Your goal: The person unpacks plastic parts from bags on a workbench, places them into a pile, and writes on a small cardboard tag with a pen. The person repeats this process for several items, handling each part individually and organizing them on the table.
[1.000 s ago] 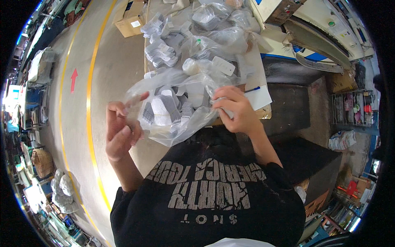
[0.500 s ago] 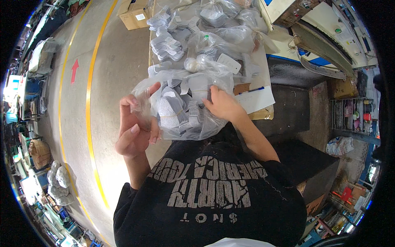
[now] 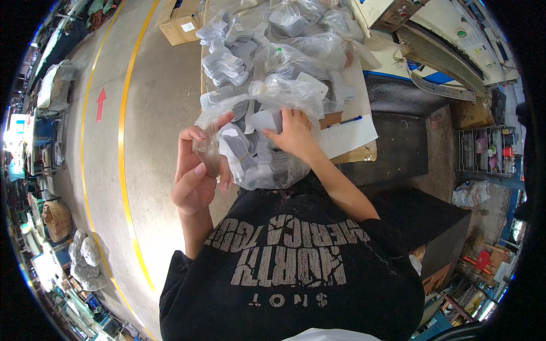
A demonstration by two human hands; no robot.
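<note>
A clear plastic bag [image 3: 267,181] with its mouth open sits at the near edge of the table, holding several bundles of flat light-grey cut pieces [image 3: 234,145]. Some bundles look banded. My left hand [image 3: 196,167] has its fingers curled on the bag's left rim, with film between them. Inside the mouth at the right, my right hand [image 3: 294,135] grips a stack of grey pieces [image 3: 265,121] between thumb and fingers. Its fingertips are partly hidden by the stack and the plastic.
More stacks of grey pieces [image 3: 224,65] and filled plastic bags [image 3: 307,54] cover the table beyond. A blue pen [image 3: 348,120] lies on a white paper sheet [image 3: 350,139] at the right. A cardboard box [image 3: 177,25] stands far left, by the floor's yellow line [image 3: 126,85].
My right hand has moved slightly left within the bag, and the grey stack at its thumb shows more clearly. My left hand keeps its hold on the rim, shifted a little right.
</note>
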